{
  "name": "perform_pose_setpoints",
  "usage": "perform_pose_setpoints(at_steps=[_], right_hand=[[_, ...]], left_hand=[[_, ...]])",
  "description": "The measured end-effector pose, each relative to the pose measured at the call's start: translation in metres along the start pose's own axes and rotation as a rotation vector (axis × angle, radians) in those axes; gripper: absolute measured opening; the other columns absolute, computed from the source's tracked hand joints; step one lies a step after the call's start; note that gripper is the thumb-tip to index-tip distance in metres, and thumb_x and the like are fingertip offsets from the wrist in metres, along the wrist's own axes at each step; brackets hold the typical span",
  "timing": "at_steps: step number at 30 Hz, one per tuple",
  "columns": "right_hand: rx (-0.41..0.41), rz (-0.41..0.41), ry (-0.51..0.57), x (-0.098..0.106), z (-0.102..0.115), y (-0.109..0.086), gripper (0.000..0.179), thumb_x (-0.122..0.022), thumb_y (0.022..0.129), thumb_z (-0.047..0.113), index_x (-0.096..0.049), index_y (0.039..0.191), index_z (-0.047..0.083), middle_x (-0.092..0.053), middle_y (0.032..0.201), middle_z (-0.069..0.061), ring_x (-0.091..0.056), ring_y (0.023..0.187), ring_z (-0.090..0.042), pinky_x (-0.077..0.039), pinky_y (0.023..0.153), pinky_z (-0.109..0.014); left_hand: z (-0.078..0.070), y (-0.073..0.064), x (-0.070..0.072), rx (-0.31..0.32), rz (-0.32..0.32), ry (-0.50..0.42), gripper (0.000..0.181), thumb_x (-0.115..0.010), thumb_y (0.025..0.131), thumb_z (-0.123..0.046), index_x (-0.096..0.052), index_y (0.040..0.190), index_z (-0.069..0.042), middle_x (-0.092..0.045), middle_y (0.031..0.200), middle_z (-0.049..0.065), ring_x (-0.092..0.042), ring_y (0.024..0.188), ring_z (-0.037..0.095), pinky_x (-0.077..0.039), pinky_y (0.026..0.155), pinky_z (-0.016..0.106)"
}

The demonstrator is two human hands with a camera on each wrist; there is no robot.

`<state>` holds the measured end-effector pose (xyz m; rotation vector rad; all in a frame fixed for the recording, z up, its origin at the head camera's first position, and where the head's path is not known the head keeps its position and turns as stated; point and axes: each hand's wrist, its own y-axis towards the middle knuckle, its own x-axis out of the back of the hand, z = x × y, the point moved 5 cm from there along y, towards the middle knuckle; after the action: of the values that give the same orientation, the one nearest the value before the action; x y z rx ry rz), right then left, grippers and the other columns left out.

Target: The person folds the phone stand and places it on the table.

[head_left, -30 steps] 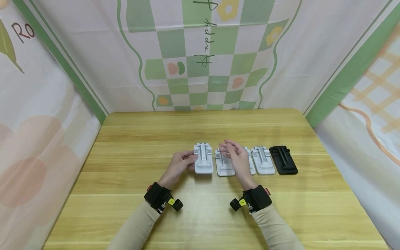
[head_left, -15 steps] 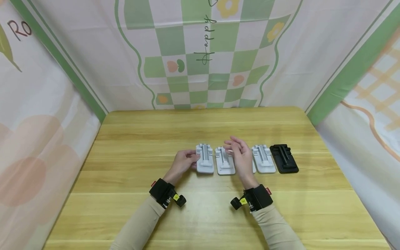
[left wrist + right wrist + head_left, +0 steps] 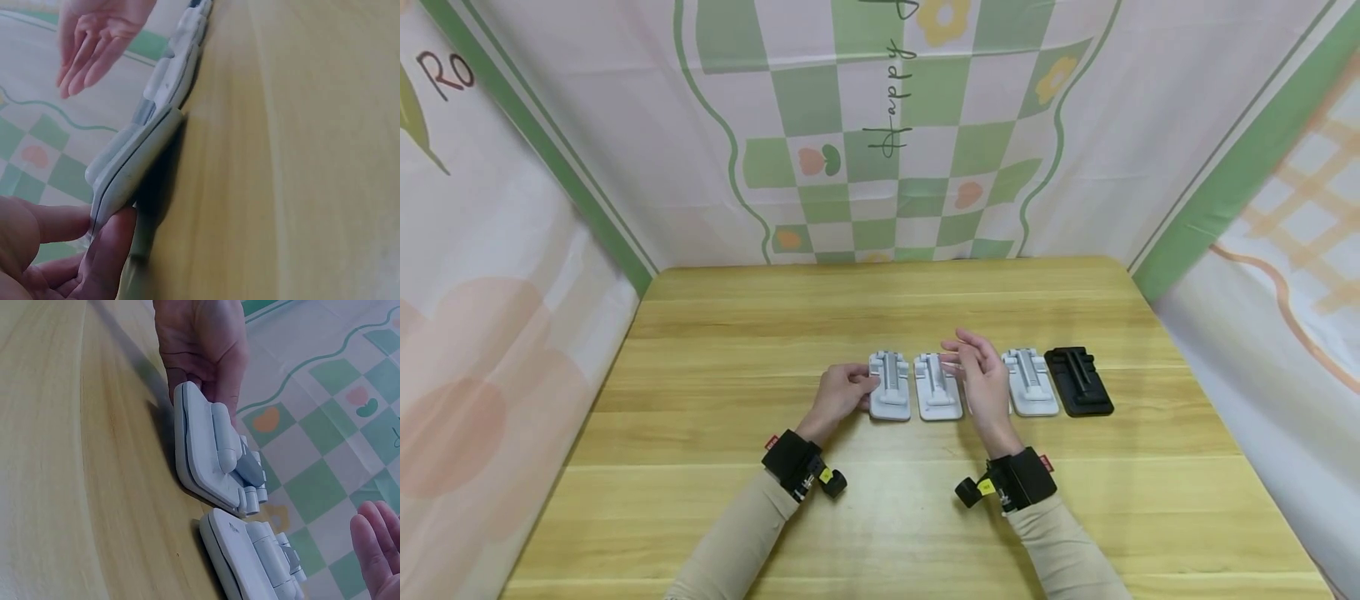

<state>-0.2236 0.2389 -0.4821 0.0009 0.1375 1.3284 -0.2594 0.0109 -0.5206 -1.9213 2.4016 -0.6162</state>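
Note:
Thumb and fingers of my left hand [image 3: 837, 393] pinch the left edge of a folded white phone stand [image 3: 891, 388], the leftmost of a row. In the left wrist view this stand [image 3: 134, 164] is tilted, with a dark shadow under it; part of it seems raised off the wood. My right hand [image 3: 987, 390] hovers over the row with loosely extended fingers, holding nothing. Beside its fingers lies a second white phone stand [image 3: 937, 393]. A third white one is mostly hidden beneath the right hand. In the right wrist view my right fingertips [image 3: 375, 540] are apart from the stands.
Further right in the row lie another white phone stand [image 3: 1032, 385] and a black phone stand [image 3: 1079, 383]. All are on a wooden table [image 3: 760, 325]. A patterned cloth [image 3: 925, 167] hangs behind the table's far edge, with more cloth at both sides.
My left hand has shifted slightly right and lowered the pinched phone stand nearer the table. The right hand has drifted a little to the right, still above the row.

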Motion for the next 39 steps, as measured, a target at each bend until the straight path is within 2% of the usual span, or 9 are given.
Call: perform_pose_setpoints(at_steps=[8, 21, 26, 35, 39], right_hand=[[-0.005, -0.008, 0.003, -0.0001, -0.0008, -0.0004, 0.040, -0.048, 0.111, 0.016, -0.049, 0.143, -0.007, -0.070, 0.117, -0.014, -0.072, 0.096, -0.012, -0.060, 0.089, -0.030], [-0.004, 0.009, 0.073, -0.0040, -0.0021, -0.0017, 0.039, -0.050, 0.110, 0.017, -0.049, 0.142, -0.005, -0.071, 0.108, -0.002, -0.072, 0.094, -0.014, -0.061, 0.089, -0.032], [-0.015, 0.009, 0.086, -0.0040, -0.0029, -0.0024, 0.040, -0.050, 0.110, 0.017, -0.047, 0.143, -0.006, -0.071, 0.109, -0.003, -0.072, 0.094, -0.014, -0.060, 0.089, -0.033], [-0.031, 0.002, 0.083, -0.0032, -0.0063, -0.0040, 0.041, -0.051, 0.110, 0.017, -0.047, 0.143, -0.007, -0.070, 0.115, -0.014, -0.072, 0.094, -0.013, -0.061, 0.089, -0.032], [-0.028, 0.011, 0.073, -0.0025, -0.0074, -0.0033, 0.041, -0.051, 0.110, 0.018, -0.047, 0.143, -0.007, -0.070, 0.115, -0.012, -0.072, 0.095, -0.014, -0.060, 0.089, -0.032]], left_hand=[[-0.0015, -0.0020, 0.0007, -0.006, -0.021, 0.070, 0.035, -0.072, 0.096, -0.012, -0.068, 0.126, 0.006, -0.071, 0.088, 0.012, -0.066, 0.065, 0.014, -0.059, 0.060, 0.026], [-0.0003, -0.0023, 0.0049, -0.057, -0.070, 0.168, 0.041, -0.072, 0.094, -0.009, -0.065, 0.132, 0.005, -0.069, 0.082, 0.009, -0.065, 0.061, 0.013, -0.057, 0.054, 0.024], [0.0013, -0.0015, 0.0053, -0.068, -0.075, 0.179, 0.041, -0.072, 0.094, -0.009, -0.065, 0.132, 0.004, -0.064, 0.074, 0.006, -0.064, 0.058, 0.012, -0.056, 0.054, 0.023], [0.0008, -0.0025, 0.0035, -0.063, -0.068, 0.187, 0.042, -0.073, 0.094, -0.009, -0.064, 0.133, 0.005, -0.064, 0.075, 0.006, -0.064, 0.058, 0.013, -0.051, 0.050, 0.020], [0.0009, -0.0040, 0.0035, -0.080, -0.064, 0.187, 0.042, -0.072, 0.094, -0.009, -0.064, 0.133, 0.006, -0.066, 0.077, 0.007, -0.064, 0.058, 0.012, -0.052, 0.051, 0.021]])
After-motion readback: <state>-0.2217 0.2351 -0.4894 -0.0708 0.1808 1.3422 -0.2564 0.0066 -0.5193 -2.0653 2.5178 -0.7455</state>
